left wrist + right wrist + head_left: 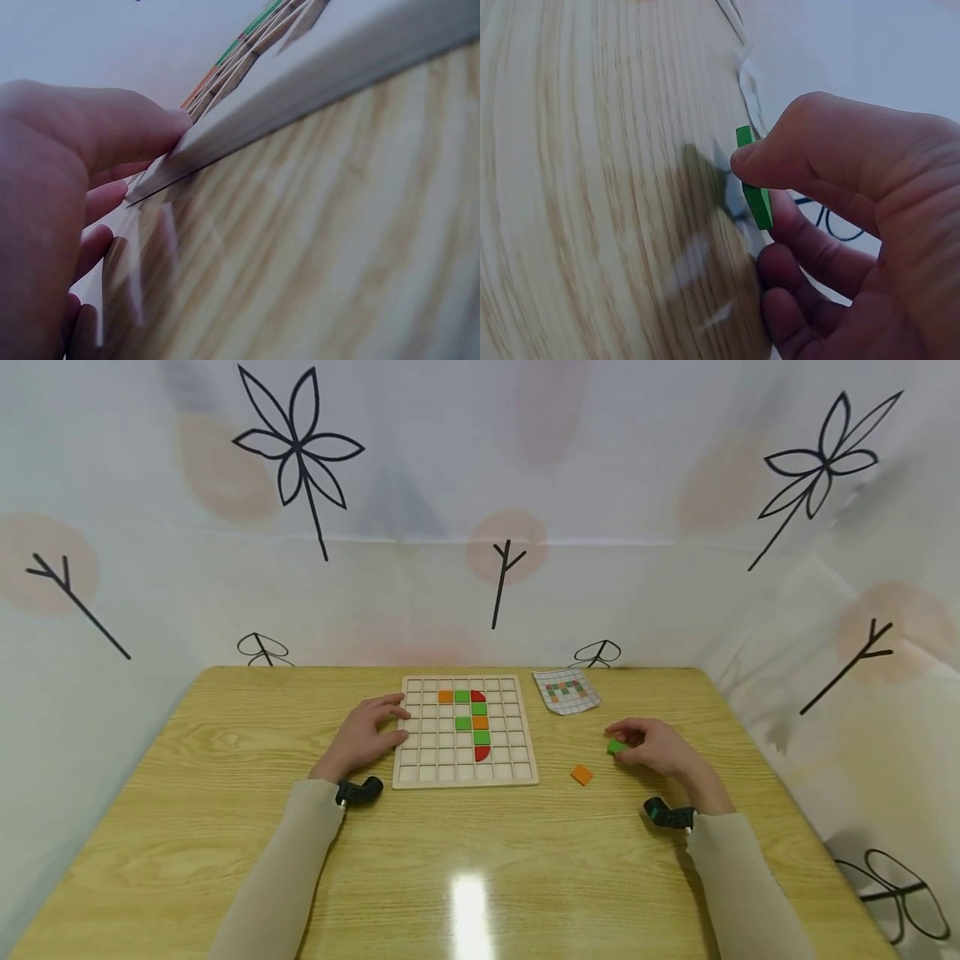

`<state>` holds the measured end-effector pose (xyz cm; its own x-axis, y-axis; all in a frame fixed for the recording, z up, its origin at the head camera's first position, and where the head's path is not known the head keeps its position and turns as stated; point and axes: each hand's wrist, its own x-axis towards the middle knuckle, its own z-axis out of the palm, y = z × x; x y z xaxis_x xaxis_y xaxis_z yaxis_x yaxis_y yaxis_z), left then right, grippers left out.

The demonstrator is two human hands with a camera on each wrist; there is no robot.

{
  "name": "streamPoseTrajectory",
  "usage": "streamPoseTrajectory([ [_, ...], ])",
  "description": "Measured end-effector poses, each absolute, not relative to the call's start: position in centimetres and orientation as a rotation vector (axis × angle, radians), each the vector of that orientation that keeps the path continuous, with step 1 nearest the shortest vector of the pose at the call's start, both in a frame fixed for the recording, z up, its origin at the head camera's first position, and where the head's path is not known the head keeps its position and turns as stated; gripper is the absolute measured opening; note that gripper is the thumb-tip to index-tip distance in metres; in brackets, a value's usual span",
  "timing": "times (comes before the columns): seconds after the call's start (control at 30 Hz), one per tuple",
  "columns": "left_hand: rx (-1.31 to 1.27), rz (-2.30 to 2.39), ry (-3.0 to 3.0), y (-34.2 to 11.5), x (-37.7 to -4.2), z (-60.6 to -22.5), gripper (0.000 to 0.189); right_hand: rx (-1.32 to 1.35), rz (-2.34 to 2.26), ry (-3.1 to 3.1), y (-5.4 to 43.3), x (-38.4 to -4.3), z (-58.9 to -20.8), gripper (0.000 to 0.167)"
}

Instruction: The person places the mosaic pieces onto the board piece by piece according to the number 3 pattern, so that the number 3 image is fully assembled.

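Observation:
A pale wooden grid board [465,784] lies on the table, bearing several green and orange square tiles and two red rounded pieces. At its left edge rests my left hand [365,733], thumb and fingertips on the rim; in the left wrist view the thumb [135,127] touches the board's side [300,105]. My right hand [654,749], right of the board, pinches a green square tile [617,747] between thumb and fingers. The right wrist view shows this tile [756,202] tilted on edge, just above the table.
An orange square tile [582,774] lies between the board and my right hand. Behind it is a paper card [566,691] printed with a coloured grid pattern. The wooden table [247,735] ends at a patterned cloth backdrop [420,602].

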<state>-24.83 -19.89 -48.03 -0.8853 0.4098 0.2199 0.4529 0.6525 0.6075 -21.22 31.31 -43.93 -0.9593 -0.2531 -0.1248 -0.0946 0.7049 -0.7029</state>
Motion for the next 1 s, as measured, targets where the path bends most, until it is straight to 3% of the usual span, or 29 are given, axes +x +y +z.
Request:
streamPoseTrajectory([
  [1.0, -0.723, -1.047, -2.814, -19.7, -24.6, -47.6, 0.031, -0.665, -1.011, 2.741, 23.5, -21.6, -43.6, 0.031],
])
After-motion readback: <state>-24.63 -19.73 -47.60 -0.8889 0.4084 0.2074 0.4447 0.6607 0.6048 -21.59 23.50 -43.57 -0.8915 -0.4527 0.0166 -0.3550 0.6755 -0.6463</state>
